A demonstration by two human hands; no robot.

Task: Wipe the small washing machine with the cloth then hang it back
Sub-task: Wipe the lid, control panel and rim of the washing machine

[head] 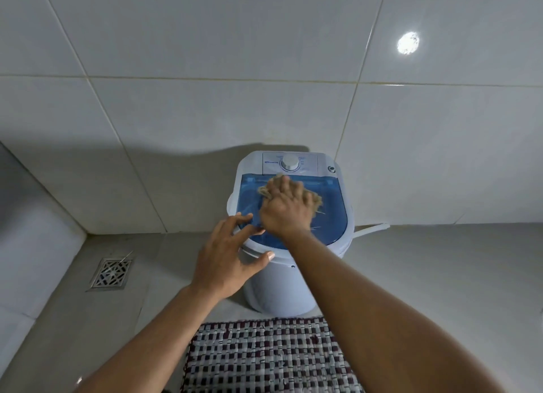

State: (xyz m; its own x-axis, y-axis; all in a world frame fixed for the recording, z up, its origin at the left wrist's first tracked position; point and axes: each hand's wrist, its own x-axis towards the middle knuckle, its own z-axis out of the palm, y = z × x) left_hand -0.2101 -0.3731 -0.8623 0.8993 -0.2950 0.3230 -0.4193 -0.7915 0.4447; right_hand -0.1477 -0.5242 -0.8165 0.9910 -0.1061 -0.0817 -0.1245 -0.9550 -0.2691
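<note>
A small white washing machine [276, 287] with a see-through blue lid [332, 216] stands on the floor against the tiled wall. My right hand [286, 207] lies flat on the lid, pressing a frayed beige cloth [317, 201] against it; most of the cloth is hidden under the palm. My left hand [229, 260] rests on the machine's front left rim, fingers spread, thumb on the white edge. A white dial [290, 162] sits on the control panel behind the lid.
A metal floor drain [111, 273] lies to the left. A woven checkered mat [270, 357] is in front of the machine. A white hose [371, 229] sticks out at the machine's right. Tiled walls close the back and left.
</note>
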